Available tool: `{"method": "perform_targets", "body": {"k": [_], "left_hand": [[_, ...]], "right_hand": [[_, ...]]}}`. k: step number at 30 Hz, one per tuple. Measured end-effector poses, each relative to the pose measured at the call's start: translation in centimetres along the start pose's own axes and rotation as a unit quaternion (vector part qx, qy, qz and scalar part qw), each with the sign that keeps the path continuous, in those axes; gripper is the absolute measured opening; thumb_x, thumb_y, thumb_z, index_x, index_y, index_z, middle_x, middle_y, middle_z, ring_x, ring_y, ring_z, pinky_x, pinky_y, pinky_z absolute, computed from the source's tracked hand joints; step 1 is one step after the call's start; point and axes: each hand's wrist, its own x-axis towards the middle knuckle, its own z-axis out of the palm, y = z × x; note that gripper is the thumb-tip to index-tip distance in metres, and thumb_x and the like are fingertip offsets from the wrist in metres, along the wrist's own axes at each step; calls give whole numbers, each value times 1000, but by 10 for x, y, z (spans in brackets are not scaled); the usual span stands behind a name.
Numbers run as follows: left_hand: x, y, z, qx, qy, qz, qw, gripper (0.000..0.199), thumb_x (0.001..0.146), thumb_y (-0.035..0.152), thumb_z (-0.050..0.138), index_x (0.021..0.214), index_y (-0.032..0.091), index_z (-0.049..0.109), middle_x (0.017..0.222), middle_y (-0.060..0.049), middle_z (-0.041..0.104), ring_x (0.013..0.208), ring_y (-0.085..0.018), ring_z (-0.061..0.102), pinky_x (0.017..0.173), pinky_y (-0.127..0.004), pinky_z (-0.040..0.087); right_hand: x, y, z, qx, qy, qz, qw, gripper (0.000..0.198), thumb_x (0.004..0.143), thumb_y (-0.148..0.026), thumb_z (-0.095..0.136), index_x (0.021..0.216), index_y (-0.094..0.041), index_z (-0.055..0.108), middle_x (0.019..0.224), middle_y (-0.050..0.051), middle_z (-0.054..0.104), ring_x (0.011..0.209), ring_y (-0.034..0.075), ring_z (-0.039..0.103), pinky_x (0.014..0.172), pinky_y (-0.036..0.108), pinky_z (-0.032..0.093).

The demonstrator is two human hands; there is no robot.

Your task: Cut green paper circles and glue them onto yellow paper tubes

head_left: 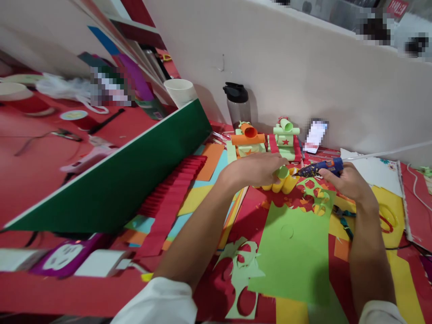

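Note:
My right hand (pixel 353 180) grips a dark blue hot glue gun (pixel 319 168), with a long clear glue stick (pixel 388 150) sticking out of its back. The gun's nozzle points left at a row of yellow paper rolls (pixel 289 183). My left hand (pixel 254 168) reaches over these rolls, its fingers closed at a small green paper circle (pixel 282 172); the fingertips are partly hidden. Behind my hands stand two paper tank models, an orange one (pixel 249 138) and a pale green one (pixel 285 137) with a red star.
A green sheet (pixel 297 252) and cut-out scraps (pixel 245 270) lie in front. Pliers (pixel 344 225) are at right. A phone (pixel 316 136) and a bottle (pixel 238 105) stand by the wall. A green board (pixel 118 180) rises at left, near a power adapter (pixel 101 262).

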Motion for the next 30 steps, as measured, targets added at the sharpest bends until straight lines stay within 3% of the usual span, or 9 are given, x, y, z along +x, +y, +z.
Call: {"method": "perform_targets", "body": {"k": [7,13,21,30], "left_hand": [[-1,2,-2,-2,2,2,1000,57,94,29,62,150,24,53,147,-13,64,131,-33,62,101,-39,51],[0,1,-1,-5,7,1,1000,61,94,30,62,154,24,49,151,-14,61,134,-33,60,104,-40,51],[-3,5,-4,-5,-3,-7,1000,61,95,28,60,155,23,48,151,-13,61,134,-33,59,105,-40,50],[-2,3,-2,-3,1,-7,1000,62,94,28,60,155,25,48,151,-12,62,134,-31,59,104,-38,50]], "right_hand": [[1,1,0,-6,3,3,1000,45,90,-66,64,82,-22,71,73,1,67,68,20,58,66,32,45],[-1,4,-6,-9,-10,0,1000,50,90,-67,63,67,-23,60,62,-1,56,61,18,51,62,32,41],[-5,6,-15,-34,-3,12,999,51,89,-66,64,62,-24,55,59,-1,54,59,17,48,59,31,40],[-4,7,-14,-28,53,8,998,52,90,-68,62,65,-23,61,60,0,59,61,19,53,61,32,42]]}}
